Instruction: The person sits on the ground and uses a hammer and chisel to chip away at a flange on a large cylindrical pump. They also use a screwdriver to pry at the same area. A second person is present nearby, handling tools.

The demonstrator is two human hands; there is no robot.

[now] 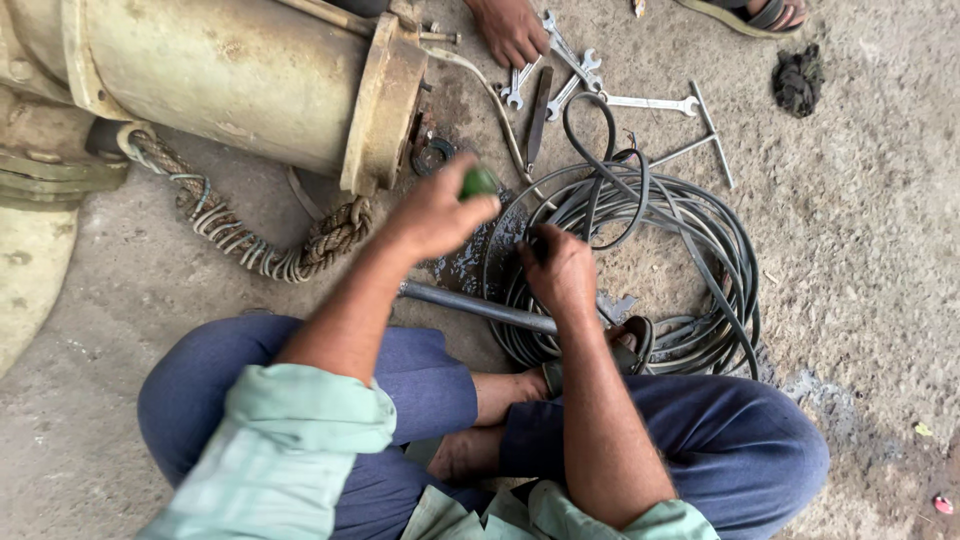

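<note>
My left hand [437, 212] is closed around a small green object [479, 182], held just in front of the flange [385, 100] of a large beige cylindrical housing [225, 70]. My right hand [557, 268] grips a black cable at the near edge of a coil of grey-black cable [640, 260] on the ground. A grey metal rod [470, 305] lies under my right wrist. I am squatting, with blue trousers and a pale green sleeve in view.
Another person's hand [510, 30] rests on the ground at the top, beside several spanners [570, 65], a flat file [538, 118] and a T-handle wrench [705, 130]. A wire-wrapped rope [250, 245] lies by the housing. A dark rag [798, 78] and a sandalled foot [750, 14] are top right.
</note>
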